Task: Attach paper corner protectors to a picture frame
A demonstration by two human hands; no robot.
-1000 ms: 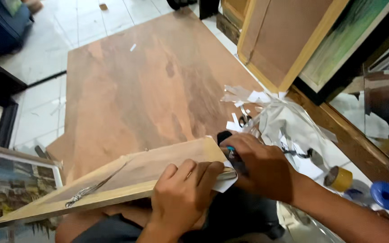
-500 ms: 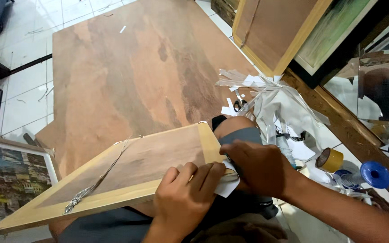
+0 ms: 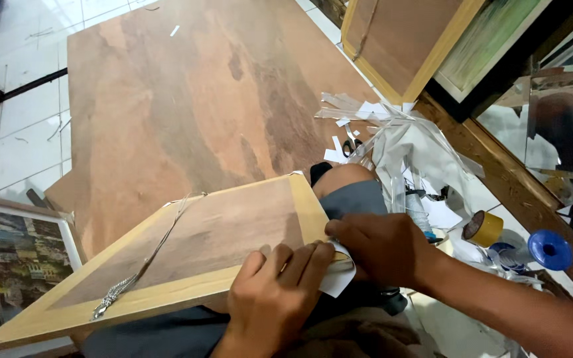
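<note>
A wooden picture frame point(image 3: 187, 252) lies back side up across my lap, with a brown backing board and a hanging wire point(image 3: 142, 265) running along it. My left hand point(image 3: 276, 298) presses its fingers on the frame's near right corner, over a strip of white paper point(image 3: 337, 278). My right hand point(image 3: 384, 248) sits at the same corner's right edge, fingers closed on the white paper there. What else the right hand grips is hidden.
A large brown board point(image 3: 187, 106) lies on the tiled floor ahead. To the right are paper scraps and scissors point(image 3: 353, 144), a yellow tape roll point(image 3: 483, 229) and a blue spool point(image 3: 549, 249). Framed pictures lean at the upper right point(image 3: 406, 46) and lower left point(image 3: 14, 258).
The view has tilted down and shifted left. My right hand has slid a little along the frame's corner edge, and the blue-handled tool seen in it earlier is hidden.
</note>
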